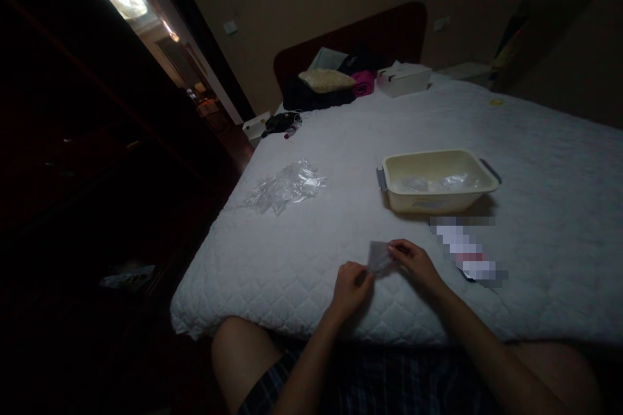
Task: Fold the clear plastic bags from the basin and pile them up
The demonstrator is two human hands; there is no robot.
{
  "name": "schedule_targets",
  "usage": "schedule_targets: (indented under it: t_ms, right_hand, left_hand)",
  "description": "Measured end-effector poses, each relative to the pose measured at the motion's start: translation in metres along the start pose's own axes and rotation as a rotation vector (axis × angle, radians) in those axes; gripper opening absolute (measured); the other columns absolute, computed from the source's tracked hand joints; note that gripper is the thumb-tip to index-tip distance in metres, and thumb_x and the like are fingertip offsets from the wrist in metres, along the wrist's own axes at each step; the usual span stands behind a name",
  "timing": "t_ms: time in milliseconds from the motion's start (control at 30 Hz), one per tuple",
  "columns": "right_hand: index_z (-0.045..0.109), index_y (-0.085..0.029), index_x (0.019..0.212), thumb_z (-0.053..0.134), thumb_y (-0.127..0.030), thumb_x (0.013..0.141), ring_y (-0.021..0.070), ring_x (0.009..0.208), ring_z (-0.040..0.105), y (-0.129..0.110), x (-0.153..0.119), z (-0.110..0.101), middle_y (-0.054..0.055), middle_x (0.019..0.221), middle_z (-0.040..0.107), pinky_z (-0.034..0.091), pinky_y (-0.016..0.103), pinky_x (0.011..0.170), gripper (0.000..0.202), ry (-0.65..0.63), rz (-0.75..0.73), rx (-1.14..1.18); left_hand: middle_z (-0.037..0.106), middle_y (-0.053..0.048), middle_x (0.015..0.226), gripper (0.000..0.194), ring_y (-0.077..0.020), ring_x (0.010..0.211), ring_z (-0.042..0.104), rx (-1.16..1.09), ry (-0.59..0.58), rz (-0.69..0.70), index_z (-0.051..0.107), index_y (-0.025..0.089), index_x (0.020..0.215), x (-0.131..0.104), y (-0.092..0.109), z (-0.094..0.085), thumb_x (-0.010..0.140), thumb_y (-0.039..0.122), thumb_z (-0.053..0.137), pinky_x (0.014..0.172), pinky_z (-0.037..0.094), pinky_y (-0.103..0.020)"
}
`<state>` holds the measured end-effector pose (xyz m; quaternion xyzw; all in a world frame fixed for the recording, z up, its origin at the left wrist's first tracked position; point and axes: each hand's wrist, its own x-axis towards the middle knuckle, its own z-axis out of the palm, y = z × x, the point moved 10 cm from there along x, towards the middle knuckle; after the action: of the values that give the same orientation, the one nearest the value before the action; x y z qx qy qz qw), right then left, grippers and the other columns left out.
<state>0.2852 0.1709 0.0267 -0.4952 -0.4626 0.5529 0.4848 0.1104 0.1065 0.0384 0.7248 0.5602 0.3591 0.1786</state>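
Note:
Between my two hands, over the near edge of the white bed, is a small clear plastic bag (379, 258). My left hand (351, 286) is closed on its lower left corner. The fingers of my right hand (411, 260) pinch its upper right side. A cream plastic basin (428, 203) with grey handles stands beyond my right hand and holds some clear plastic. To the left, a pile of clear plastic bags (289, 187) lies spread on the quilted bed cover (350, 162).
A phone-like object (467, 256), partly blurred out, lies right of my right hand. Farther back are a white box (403, 81), a rolled pink cloth (363, 83), a pillow (326, 80) and dark clothes (316, 100). My knees are against the bed's near edge.

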Motion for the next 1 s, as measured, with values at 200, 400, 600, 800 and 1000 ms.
schedule_targets:
  t_ms: [200, 400, 600, 800, 1000]
  right_hand:
    - [0.066, -0.023, 0.079, 0.077, -0.059, 0.055, 0.018, 0.068, 0.062, -0.076, 0.033, -0.115, 0.003, 0.076, 0.068, 0.054, 0.034, 0.068, 0.045, 0.187, -0.069, -0.164]
    - [0.065, -0.019, 0.081, 0.08, -0.041, 0.06, 0.0137, 0.067, 0.061, -0.148, 0.081, -0.202, 0.002, 0.076, 0.067, 0.054, 0.029, 0.069, 0.034, 0.296, -0.106, -0.297]
    - [0.062, -0.015, 0.093, 0.066, -0.017, 0.078, 0.0106, 0.058, 0.056, -0.169, 0.129, -0.21, 0.002, 0.071, 0.063, 0.049, 0.027, 0.06, 0.016, 0.245, -0.04, -0.494]
    - [0.058, -0.015, 0.104, 0.064, -0.011, 0.078, 0.0093, 0.057, 0.053, -0.162, 0.163, -0.193, 0.002, 0.076, 0.064, 0.044, 0.027, 0.06, 0.027, 0.155, -0.021, -0.877]
    - [0.054, -0.014, 0.115, 0.055, -0.013, 0.086, 0.0104, 0.061, 0.055, -0.152, 0.175, -0.182, 0.009, 0.091, 0.067, 0.041, 0.026, 0.061, 0.029, 0.066, -0.099, -1.184]
  left_hand:
    - [0.065, -0.011, 0.11, 0.021, -0.0235, 0.107, 0.058, 0.236, 0.14, 0.213, 0.062, 0.016, 0.102, 0.034, 0.032, 0.025, 0.083, 0.015, 0.054, 0.092, 0.05, -0.042]
    - [0.064, -0.01, 0.113, 0.024, -0.0241, 0.108, 0.059, 0.37, 0.149, 0.226, 0.061, 0.018, 0.105, 0.029, 0.026, 0.04, 0.083, 0.011, 0.054, 0.092, 0.052, -0.046]
    - [0.065, -0.011, 0.112, 0.024, -0.0246, 0.108, 0.059, 0.383, 0.118, 0.208, 0.061, 0.018, 0.105, 0.029, 0.027, 0.04, 0.083, 0.011, 0.054, 0.091, 0.052, -0.046]
    - [0.065, -0.01, 0.112, 0.026, -0.0248, 0.108, 0.059, 0.392, 0.104, 0.186, 0.062, 0.02, 0.105, 0.031, 0.026, 0.041, 0.082, 0.011, 0.053, 0.091, 0.052, -0.046]
    - [0.065, -0.01, 0.111, 0.025, -0.0252, 0.107, 0.059, 0.39, 0.108, 0.188, 0.062, 0.019, 0.104, 0.031, 0.029, 0.039, 0.082, 0.011, 0.053, 0.09, 0.052, -0.046]
